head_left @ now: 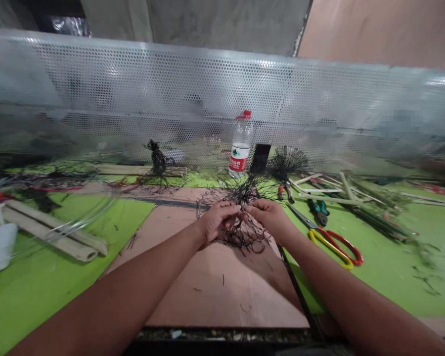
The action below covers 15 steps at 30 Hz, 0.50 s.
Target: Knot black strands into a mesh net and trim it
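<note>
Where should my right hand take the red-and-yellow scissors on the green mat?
Grip the scissors by their yellow and red loop handles, coming from the near side, once your right hand lets go of the black wiry tuft. The handles lie toward you, flat on the green mat, with the blades pointing away.

I'm pinching a tangled bunch of thin black wiry strands (243, 236) between my left hand (218, 222) and my right hand (269, 217), which nearly meet at its middle. The strands are frizzy and loose, and I can't tell their material. From my grip they fan out in a spiky spray toward 12 o'clock and hang in a looser, looping mass toward 6 o'clock, with a few long wisps straying out toward 9 o'clock.
</note>
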Motion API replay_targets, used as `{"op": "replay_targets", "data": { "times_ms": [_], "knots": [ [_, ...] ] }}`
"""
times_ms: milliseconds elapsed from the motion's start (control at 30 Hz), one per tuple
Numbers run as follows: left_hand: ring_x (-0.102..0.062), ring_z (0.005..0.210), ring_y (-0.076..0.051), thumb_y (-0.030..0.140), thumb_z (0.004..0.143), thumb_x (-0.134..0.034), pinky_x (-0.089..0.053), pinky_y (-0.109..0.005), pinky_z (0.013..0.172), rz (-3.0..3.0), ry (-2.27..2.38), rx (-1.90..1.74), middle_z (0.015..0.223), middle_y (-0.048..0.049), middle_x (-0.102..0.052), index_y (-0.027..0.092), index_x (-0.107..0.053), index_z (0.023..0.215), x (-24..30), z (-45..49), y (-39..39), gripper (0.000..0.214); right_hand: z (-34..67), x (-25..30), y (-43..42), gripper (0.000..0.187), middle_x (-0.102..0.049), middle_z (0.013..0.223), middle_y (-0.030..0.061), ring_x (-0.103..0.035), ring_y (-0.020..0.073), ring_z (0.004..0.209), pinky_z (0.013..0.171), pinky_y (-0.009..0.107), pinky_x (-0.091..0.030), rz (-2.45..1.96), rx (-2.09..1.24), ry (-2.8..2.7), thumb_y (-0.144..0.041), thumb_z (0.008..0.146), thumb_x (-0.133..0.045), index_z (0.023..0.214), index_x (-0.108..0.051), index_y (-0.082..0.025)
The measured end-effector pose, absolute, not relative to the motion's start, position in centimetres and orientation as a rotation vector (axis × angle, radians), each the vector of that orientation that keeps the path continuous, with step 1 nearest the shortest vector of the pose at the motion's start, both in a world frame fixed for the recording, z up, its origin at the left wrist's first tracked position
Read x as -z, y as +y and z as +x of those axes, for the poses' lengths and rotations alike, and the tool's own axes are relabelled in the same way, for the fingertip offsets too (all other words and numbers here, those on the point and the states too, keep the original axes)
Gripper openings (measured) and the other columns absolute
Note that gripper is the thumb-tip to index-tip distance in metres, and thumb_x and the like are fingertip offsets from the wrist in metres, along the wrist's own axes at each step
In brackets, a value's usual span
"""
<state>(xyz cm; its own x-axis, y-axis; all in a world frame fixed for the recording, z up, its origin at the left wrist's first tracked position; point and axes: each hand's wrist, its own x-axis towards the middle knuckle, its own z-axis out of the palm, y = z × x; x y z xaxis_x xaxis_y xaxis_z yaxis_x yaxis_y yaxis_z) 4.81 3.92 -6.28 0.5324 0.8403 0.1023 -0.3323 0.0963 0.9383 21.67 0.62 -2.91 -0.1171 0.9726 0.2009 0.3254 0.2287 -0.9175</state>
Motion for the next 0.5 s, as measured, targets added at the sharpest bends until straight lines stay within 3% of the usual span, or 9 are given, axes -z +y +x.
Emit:
{"op": "replay_targets", "data": {
  "times_ms": [133,300,500],
  "knots": [
    [-0.043,0.049,-0.004,0.026,0.072,-0.064,-0.032,-0.017,0.046,1.198,0.519,-0.898,0.079,-0.0083,-0.066,0.009,-0.066,0.079,6.05,4.46,3.79,0.019,21.87,3.25,0.95,0.029,-0.049,0.057,-0.0014,-0.038,0.0112,0.055,0.052,0.025,-0.028,-1.236,-0.722,-1.771,-0.042,0.076,-0.058,0.060,-0.061,-0.018],
    [-0.052,0.058,-0.008,0.019,0.065,-0.062,-0.041,-0.021,0.055,1.197,0.485,-0.850,0.091,-0.0108,-0.066,0.009,-0.069,0.091,5.56,4.24,3.79,0.028,21.94,3.22,1.07,0.030,-0.039,0.051,-0.0041,-0.032,0.0099,0.050,0.048,0.024,-0.024,-1.296,-0.775,-1.697,-0.042,0.076,-0.057,0.059,-0.056,-0.018],
    [-0.051,0.055,-0.011,0.018,0.072,-0.053,-0.040,-0.021,0.054,1.517,0.835,-0.999,0.061,-0.0022,-0.060,0.012,-0.071,0.087,5.82,4.42,4.00,0.025,22.28,3.54,1.55,0.020,-0.055,0.063,-0.0002,-0.044,0.0129,0.058,0.055,0.025,-0.034,-1.303,-0.741,-1.754,-0.035,0.075,-0.057,0.080,-0.067,-0.018]
  ]
}}
